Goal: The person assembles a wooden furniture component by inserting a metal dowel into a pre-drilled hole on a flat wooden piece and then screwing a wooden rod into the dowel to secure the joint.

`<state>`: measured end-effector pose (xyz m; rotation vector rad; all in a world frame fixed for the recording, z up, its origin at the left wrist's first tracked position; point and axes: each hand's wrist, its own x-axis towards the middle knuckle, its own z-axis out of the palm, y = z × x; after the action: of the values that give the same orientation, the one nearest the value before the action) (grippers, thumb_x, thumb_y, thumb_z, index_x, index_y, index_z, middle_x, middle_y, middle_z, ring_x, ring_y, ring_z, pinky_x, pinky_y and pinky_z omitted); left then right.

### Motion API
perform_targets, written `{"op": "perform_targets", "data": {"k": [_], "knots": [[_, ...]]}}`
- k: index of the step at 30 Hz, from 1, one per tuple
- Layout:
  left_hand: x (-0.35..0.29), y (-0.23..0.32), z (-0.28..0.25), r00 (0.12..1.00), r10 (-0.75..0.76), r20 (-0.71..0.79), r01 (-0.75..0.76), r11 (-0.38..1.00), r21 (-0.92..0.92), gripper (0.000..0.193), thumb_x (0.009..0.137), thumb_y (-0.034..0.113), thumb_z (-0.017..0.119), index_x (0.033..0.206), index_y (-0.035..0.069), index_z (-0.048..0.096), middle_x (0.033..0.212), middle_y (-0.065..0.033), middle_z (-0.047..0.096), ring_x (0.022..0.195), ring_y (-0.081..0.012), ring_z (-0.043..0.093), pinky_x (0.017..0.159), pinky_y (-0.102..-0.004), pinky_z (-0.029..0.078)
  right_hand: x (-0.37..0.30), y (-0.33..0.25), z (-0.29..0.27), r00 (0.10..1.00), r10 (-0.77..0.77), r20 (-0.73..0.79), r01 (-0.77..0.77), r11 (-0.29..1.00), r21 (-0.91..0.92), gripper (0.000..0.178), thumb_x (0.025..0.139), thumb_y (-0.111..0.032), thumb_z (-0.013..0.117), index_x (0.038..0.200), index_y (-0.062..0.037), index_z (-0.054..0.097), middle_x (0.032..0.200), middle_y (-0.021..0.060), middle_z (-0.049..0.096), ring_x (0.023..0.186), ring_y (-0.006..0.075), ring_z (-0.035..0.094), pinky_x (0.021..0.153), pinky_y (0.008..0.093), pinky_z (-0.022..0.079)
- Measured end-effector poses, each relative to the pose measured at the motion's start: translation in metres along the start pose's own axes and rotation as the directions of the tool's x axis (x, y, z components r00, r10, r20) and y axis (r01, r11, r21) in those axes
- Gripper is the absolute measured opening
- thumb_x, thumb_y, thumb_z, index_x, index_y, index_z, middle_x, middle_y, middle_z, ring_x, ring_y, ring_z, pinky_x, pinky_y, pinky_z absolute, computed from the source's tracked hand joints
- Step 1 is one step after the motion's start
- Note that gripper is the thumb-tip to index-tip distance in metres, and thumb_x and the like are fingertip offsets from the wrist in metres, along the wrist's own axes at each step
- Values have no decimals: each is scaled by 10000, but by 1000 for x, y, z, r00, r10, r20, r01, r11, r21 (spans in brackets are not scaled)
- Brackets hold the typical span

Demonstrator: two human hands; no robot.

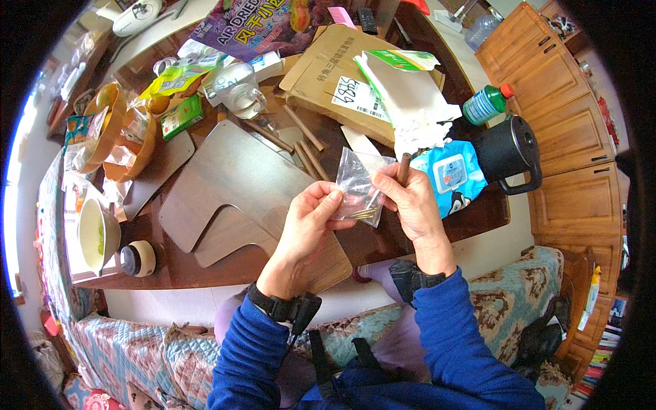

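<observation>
While both hands hold the small clear plastic bag [361, 186] above the dark table [437, 229], the left hand [309, 222] pinches its lower edge and the right hand [408, 198] grips its side together with a brown stick [404, 166]. Keeping the bag's mouth upward seems wise, because thin metal pieces [363, 215] lie inside. Nearby a green bowl [92, 236] holds pale liquid.

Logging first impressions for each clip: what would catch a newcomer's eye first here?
Both hands at centre: the left hand and right hand pinch a small clear plastic bag holding thin golden pieces, the right also gripping a brown stick. Beneath lies a wooden board on the cluttered table; a black jug stands right.
</observation>
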<state>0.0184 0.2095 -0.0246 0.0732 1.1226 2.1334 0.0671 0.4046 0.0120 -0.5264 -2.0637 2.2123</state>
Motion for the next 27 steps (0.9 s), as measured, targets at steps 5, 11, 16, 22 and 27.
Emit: {"op": "perform_targets", "data": {"k": [5, 11, 16, 22, 27], "knots": [[1, 0, -1, 999, 9, -47, -6, 998, 64, 194, 1081, 219, 578, 1151, 40, 604, 1061, -55, 697, 935, -138, 707, 758, -289, 642, -2, -3, -4, 999, 36, 24, -39, 994, 105, 263, 1013, -292, 698, 968, -37, 746, 755, -12, 665, 609, 50, 552, 519, 198, 369], [0, 4, 1, 992, -67, -109, 83, 986, 146, 227, 1065, 220, 611, 1166, 19, 645, 1026, -64, 712, 869, -172, 727, 739, -294, 625, -2, -8, -8, 999, 33, 0, -33, 991, 128, 293, 1032, -296, 667, 971, -19, 741, 773, 8, 682, 617, 56, 573, 511, 197, 367], [-5, 8, 4, 971, 168, -167, -28, 781, 624, 216, 1015, 176, 663, 1051, -28, 723, 949, -88, 741, 865, -183, 746, 717, -316, 597, 5, -8, -7, 968, -191, -162, 131, 937, -323, 212, 962, -148, 726, 1108, 5, 730, 860, 32, 698, 664, 93, 573, 631, 249, 478], [-7, 1, 7, 785, 535, 312, -336, -56, 940, 110, 865, 81, 726, 975, 88, 725, 888, -106, 651, 769, -316, 695, 666, -395, 576, -5, 3, 14, 782, -590, 199, 594, 612, -522, 275, 862, -46, 710, 1137, -37, 700, 1028, 158, 646, 915, 346, 673, 776, 427, 560], [-9, 5, 5, 784, 551, 285, -309, -51, 950, 162, 847, 56, 739, 1008, 77, 735, 863, -93, 635, 729, -298, 673, 644, -390, 558, -11, 13, 25, 867, -423, 262, 489, 625, -609, 212, 817, 15, 709, 1026, -23, 715, 982, 143, 685, 878, 362, 694, 756, 419, 569]]}}
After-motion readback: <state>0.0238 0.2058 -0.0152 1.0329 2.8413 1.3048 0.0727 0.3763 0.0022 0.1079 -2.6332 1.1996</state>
